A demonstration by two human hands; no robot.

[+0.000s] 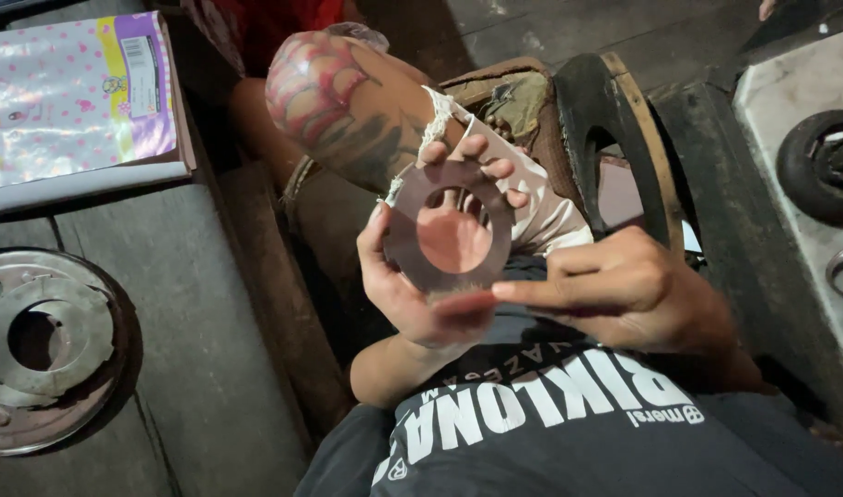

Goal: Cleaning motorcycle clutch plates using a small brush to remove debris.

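My left hand (419,276) holds a flat grey metal ring (447,230) upright in front of my chest, fingers curled over its upper rim and palm showing through its round hole. My right hand (624,294) is beside it on the right, its forefinger tip touching the ring's lower edge, other fingers folded. Behind the ring lie a tattooed bare knee (348,101) and light torn shorts. My dark printed shirt (550,423) fills the bottom of the view.
A round metal tray (7,433) at the left holds several more flat metal rings (48,336) on a grey wooden bench (191,340). A pink dotted package (71,92) lies at top left. A dark curved wooden hoop (615,120) and a small wheel (822,166) stand at right.
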